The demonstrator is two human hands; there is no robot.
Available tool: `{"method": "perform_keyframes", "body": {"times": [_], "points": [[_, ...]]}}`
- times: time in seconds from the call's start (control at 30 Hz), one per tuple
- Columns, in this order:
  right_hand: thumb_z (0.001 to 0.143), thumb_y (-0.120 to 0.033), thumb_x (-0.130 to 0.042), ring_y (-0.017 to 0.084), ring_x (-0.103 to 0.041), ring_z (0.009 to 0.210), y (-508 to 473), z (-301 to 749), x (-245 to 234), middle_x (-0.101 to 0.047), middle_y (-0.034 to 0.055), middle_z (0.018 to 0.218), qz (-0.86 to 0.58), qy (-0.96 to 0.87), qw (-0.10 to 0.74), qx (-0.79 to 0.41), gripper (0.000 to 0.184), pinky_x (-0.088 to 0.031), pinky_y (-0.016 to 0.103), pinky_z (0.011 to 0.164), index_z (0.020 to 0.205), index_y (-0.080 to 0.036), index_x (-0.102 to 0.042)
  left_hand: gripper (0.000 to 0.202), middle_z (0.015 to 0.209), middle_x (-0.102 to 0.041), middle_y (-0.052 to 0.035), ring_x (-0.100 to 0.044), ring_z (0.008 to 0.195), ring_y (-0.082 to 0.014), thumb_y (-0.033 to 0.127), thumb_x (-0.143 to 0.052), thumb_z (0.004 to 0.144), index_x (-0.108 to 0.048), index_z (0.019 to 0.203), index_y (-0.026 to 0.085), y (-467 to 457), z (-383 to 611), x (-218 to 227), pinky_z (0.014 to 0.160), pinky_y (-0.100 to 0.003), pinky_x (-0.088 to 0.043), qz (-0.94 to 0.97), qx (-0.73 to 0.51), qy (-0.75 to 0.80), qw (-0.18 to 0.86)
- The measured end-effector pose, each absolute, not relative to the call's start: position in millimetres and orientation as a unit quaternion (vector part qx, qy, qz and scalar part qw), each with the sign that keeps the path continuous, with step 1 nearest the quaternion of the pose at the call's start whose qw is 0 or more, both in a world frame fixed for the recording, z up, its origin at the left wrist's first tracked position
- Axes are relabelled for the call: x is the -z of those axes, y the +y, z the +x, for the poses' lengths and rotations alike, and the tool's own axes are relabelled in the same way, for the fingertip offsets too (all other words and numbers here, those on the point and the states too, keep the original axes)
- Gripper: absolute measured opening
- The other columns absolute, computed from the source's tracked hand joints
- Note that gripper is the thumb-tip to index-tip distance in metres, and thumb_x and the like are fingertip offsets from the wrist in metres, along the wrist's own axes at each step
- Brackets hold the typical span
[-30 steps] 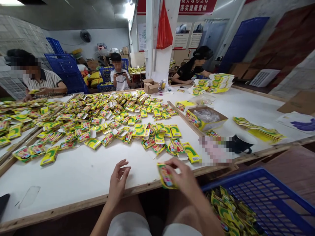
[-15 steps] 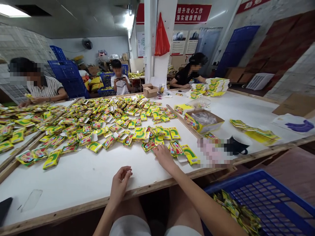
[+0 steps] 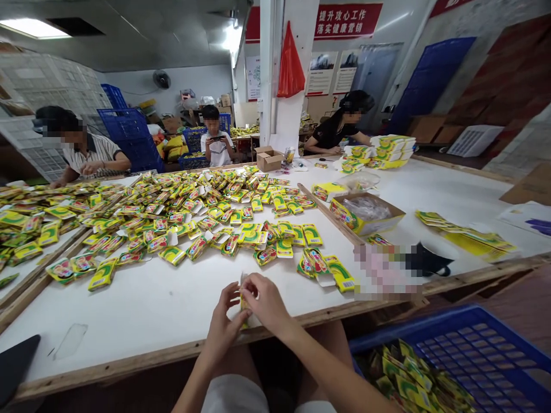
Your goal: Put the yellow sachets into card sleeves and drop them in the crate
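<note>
Yellow box [image 3: 243, 304] held edge-on between left hand [image 3: 226, 314] and right hand [image 3: 266, 301] | long axis vertical in view | neither nearer

Much of the yellow packet [image 3: 243, 302] is hidden by the left hand [image 3: 226, 315] and right hand [image 3: 264, 301], while the picture's edges cut off the blue crate [image 3: 473, 312] and a dark flat object [image 3: 19, 367], and pixelation obscures something pink [image 3: 379, 267] on the worktop [image 3: 150, 310].
</note>
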State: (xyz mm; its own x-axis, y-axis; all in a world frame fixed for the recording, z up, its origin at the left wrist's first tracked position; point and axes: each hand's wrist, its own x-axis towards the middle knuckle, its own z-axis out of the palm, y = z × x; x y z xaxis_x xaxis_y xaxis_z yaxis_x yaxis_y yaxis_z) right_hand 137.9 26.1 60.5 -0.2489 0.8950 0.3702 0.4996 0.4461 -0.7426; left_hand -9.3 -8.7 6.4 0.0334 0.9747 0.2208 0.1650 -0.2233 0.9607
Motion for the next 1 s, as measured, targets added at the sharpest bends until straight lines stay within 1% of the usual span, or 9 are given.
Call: {"method": "perform_keyframes", "body": {"times": [0.1, 0.23, 0.33, 0.43, 0.5, 0.67, 0.83, 0.9, 1.0], "points": [[0.084, -0.019, -0.056, 0.014, -0.055, 0.066, 12.6, 120.5, -51.8, -0.062, 0.0002, 0.076, -0.427, -0.686, 0.474, -0.350, 0.004, -0.045, 0.026, 0.063, 0.083, -0.021, -0.059, 0.039, 0.108, -0.063, -0.0073, -0.062, 0.095, -0.0208, 0.034, -0.061, 0.082, -0.047, 0.117, 0.022, -10.7, -11.4, -5.3, 0.083, -0.033, -0.050, 0.561, -0.516, 0.500, 0.411], [0.082, -0.023, -0.058, 0.018, -0.060, 0.083, 10.5, 126.4, -27.2, -0.063, 0.0055, 0.097, -0.461, -0.595, 0.556, -0.353, 0.018, -0.049, 0.030, 0.072, 0.099, -0.021, -0.056, 0.049, 0.103, -0.066, -0.0065, -0.065, 0.086, -0.0198, 0.039, -0.061, 0.082, -0.036, 0.121, 0.024, -7.4, -16.2, -3.9, 0.075, -0.031, -0.051, 0.489, -0.543, 0.471, 0.494], [0.082, -0.023, -0.057, 0.019, -0.063, 0.089, 11.0, 132.2, -12.5, -0.064, 0.0055, 0.100, -0.431, -0.588, 0.532, -0.430, 0.022, -0.051, 0.032, 0.075, 0.103, -0.023, -0.051, 0.058, 0.102, -0.067, -0.0071, -0.066, 0.088, -0.0214, 0.041, -0.067, 0.077, -0.033, 0.120, 0.025, -3.2, -16.5, -6.0, 0.075, -0.032, -0.052, 0.477, -0.539, 0.435, 0.541], [0.082, -0.024, -0.056, 0.019, -0.065, 0.087, 11.6, 132.4, -7.0, -0.066, 0.0039, 0.093, -0.421, -0.585, 0.521, -0.458, 0.023, -0.052, 0.032, 0.076, 0.104, -0.023, -0.049, 0.063, 0.100, -0.067, -0.0055, -0.067, 0.090, -0.0209, 0.039, -0.071, 0.073, -0.031, 0.120, 0.027, -2.1, -16.0, -7.7, 0.078, -0.033, -0.052, 0.474, -0.558, 0.430, 0.529], [0.081, -0.024, -0.057, 0.019, -0.065, 0.085, 12.4, 132.3, -7.2, -0.066, 0.0032, 0.091, -0.425, -0.584, 0.525, -0.450, 0.024, -0.052, 0.032, 0.077, 0.104, -0.023, -0.050, 0.059, 0.099, -0.066, -0.0038, -0.067, 0.090, -0.0196, 0.037, -0.070, 0.075, -0.033, 0.119, 0.028, -3.2, -17.4, -7.2, 0.078, -0.032, -0.051, 0.468, -0.579, 0.433, 0.508], [0.082, -0.022, -0.052, 0.016, -0.063, 0.079, 17.6, 136.8, -13.0, -0.066, 0.0022, 0.090, -0.422, -0.635, 0.480, -0.434, 0.017, -0.051, 0.029, 0.074, 0.098, -0.022, -0.058, 0.031, 0.089, -0.069, -0.0050, -0.067, 0.084, -0.0201, 0.038, -0.065, 0.079, -0.055, 0.101, 0.019, -4.0, -23.9, -4.8, 0.074, -0.031, -0.052, 0.503, -0.530, 0.450, 0.514], [0.080, -0.023, -0.055, 0.016, -0.060, 0.073, 32.5, 134.2, -16.0, -0.063, -0.0001, 0.076, -0.434, -0.661, 0.468, -0.395, 0.006, -0.050, 0.028, 0.070, 0.077, -0.020, -0.059, 0.031, 0.090, -0.070, -0.0074, -0.066, 0.083, -0.0213, 0.039, -0.069, 0.075, -0.061, 0.093, 0.016, 6.4, -24.0, -4.7, 0.075, -0.033, -0.053, 0.493, -0.537, 0.463, 0.504], [0.078, -0.022, -0.056, 0.016, -0.061, 0.073, 37.3, 131.1, -13.9, -0.063, -0.0002, 0.076, -0.436, -0.645, 0.486, -0.396, 0.006, -0.051, 0.029, 0.070, 0.082, -0.020, -0.059, 0.034, 0.093, -0.069, -0.0071, -0.067, 0.086, -0.0206, 0.037, -0.072, 0.072, -0.059, 0.095, 0.017, 11.1, -22.6, -4.1, 0.077, -0.033, -0.053, 0.479, -0.558, 0.457, 0.500], [0.078, -0.019, -0.056, 0.016, -0.063, 0.077, 38.4, 129.1, -11.4, -0.066, 0.0002, 0.081, -0.428, -0.632, 0.504, -0.404, 0.024, -0.052, 0.030, 0.073, 0.102, -0.021, -0.059, 0.043, 0.092, -0.068, -0.0047, -0.067, 0.086, -0.0187, 0.033, -0.074, 0.069, -0.055, 0.105, 0.020, 14.5, -21.9, -3.7, 0.078, -0.031, -0.052, 0.476, -0.580, 0.448, 0.487]]}}
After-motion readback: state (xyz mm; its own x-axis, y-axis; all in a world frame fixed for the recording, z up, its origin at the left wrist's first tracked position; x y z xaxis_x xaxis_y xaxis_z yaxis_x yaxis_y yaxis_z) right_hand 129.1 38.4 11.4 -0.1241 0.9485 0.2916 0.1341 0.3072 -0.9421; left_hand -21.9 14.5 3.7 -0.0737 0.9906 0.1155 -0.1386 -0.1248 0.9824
